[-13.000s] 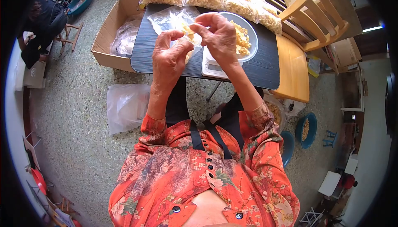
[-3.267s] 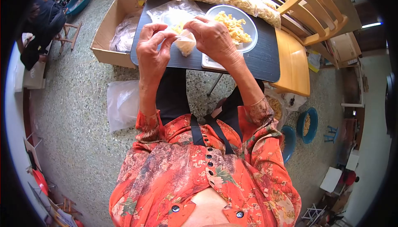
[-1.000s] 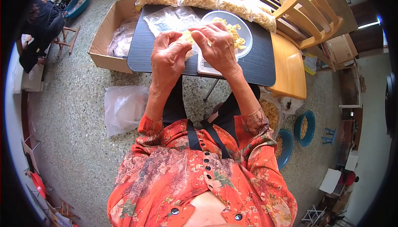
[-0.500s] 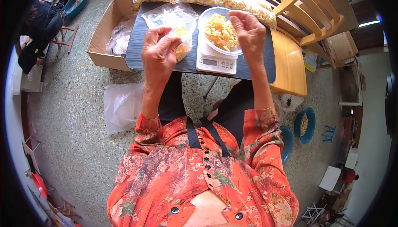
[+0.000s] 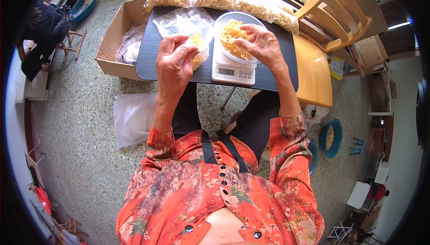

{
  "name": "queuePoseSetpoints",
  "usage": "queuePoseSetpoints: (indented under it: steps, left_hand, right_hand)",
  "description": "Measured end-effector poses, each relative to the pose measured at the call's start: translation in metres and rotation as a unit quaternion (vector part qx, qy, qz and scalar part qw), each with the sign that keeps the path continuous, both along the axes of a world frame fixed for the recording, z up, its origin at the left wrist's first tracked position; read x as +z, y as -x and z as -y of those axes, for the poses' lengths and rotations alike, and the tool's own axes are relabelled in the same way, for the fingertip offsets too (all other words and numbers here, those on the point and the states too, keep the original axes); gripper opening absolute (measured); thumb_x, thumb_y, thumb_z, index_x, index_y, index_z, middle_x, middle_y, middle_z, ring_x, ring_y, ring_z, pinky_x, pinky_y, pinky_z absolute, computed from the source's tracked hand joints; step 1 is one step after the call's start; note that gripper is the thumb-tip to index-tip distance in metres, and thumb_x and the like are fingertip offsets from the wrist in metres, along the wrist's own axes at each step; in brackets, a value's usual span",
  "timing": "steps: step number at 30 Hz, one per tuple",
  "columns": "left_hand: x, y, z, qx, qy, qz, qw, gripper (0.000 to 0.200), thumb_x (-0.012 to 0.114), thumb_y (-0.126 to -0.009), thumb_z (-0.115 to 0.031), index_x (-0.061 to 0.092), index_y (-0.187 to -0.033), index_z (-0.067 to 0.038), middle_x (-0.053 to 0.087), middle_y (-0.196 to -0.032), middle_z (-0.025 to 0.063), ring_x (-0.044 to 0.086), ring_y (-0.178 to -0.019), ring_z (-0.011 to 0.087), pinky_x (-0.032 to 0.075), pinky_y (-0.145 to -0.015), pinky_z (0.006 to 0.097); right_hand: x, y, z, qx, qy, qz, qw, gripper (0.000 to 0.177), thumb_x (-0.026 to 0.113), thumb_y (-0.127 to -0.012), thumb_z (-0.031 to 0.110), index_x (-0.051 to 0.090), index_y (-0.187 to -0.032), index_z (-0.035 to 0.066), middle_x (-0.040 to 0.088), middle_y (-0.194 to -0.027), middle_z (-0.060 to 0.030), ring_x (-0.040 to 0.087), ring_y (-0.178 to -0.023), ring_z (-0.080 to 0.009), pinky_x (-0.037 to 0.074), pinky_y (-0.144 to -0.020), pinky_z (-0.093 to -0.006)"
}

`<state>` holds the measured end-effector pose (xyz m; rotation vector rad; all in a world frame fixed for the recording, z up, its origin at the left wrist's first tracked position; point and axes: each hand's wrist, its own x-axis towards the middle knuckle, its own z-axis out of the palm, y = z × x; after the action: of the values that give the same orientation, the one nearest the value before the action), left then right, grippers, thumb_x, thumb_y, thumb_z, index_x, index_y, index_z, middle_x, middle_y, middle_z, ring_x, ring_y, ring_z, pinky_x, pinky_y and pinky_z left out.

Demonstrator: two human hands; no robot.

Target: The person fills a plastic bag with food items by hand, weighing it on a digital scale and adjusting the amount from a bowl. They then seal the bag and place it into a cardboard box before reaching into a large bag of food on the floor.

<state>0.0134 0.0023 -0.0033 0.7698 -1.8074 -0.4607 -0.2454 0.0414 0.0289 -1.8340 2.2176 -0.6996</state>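
Note:
My left hand [image 5: 176,61] is closed in a pinch on the rim of a clear plastic bag [image 5: 204,50], which stands on the dark table with yellow pieces inside. Over the right side of a white bowl [image 5: 258,20] is my right hand [image 5: 265,47], its thumb and fingers curled around some thin, curled yellow pieces [image 5: 230,32]. What exactly lies between those fingertips is partly hidden. The bowl rests on a white kitchen scale [image 5: 234,72]; its display is too blurred to read.
Filled clear bags [image 5: 215,1] line the back of the dark table [image 5: 150,59]. An open cardboard box [image 5: 109,50] stands at left, a wooden chair [image 5: 313,70] at right. Beyond the chair are blue basins [image 5: 330,149]. A plastic sheet [image 5: 132,119] lies on the floor.
My right hand has moved down and left, fingers now in among the yellow pieces in the bowl. My left hand stays at the bag, slightly lower and to the right.

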Motion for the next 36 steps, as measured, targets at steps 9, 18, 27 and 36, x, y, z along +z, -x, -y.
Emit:
queuePoseSetpoints:
  steps: [9,18,27,36]
  left_hand:
    - [-0.001,0.003,-0.001,-0.010,-0.011,0.000,1.000,0.014,0.079,-0.079,0.001,0.076,-0.093,-0.001,0.065,-0.108,0.0118,0.066,-0.097,0.0234,0.054,-0.085,0.0337]
    - [0.000,0.004,0.000,-0.020,-0.009,-0.003,1.000,0.016,0.077,-0.078,0.004,0.074,-0.093,0.001,0.064,-0.107,0.0141,0.065,-0.096,0.0263,0.056,-0.083,0.0347]
    - [-0.002,0.006,-0.001,-0.027,-0.014,-0.004,1.000,0.014,0.077,-0.081,0.002,0.076,-0.094,-0.002,0.064,-0.109,0.0109,0.065,-0.096,0.0228,0.056,-0.083,0.0326]
    - [-0.003,0.012,-0.004,-0.056,-0.014,-0.032,0.998,0.018,0.077,-0.075,0.005,0.075,-0.092,-0.001,0.063,-0.107,0.0136,0.064,-0.095,0.0266,0.055,-0.083,0.0351]
  right_hand:
    - [-0.012,-0.003,-0.006,-0.006,0.095,-0.080,0.992,0.016,0.076,-0.083,0.022,0.073,-0.091,0.008,0.072,-0.081,-0.0129,0.071,-0.074,-0.0286,0.056,-0.073,-0.0403]
    - [-0.006,0.000,-0.012,-0.028,0.216,0.036,0.975,0.012,0.078,-0.083,0.008,0.072,-0.091,0.003,0.072,-0.078,-0.0093,0.068,-0.066,-0.0168,0.056,-0.065,-0.0300]
    - [-0.018,0.029,-0.007,-0.118,0.234,0.634,0.728,0.021,0.077,-0.089,0.011,0.067,-0.105,0.000,0.071,-0.089,-0.0058,0.068,-0.069,-0.0106,0.059,-0.061,-0.0230]
    - [0.013,0.003,-0.010,-0.031,0.128,0.632,0.764,0.021,0.077,-0.090,0.015,0.069,-0.102,0.000,0.072,-0.090,-0.0060,0.067,-0.071,-0.0092,0.055,-0.058,-0.0211]
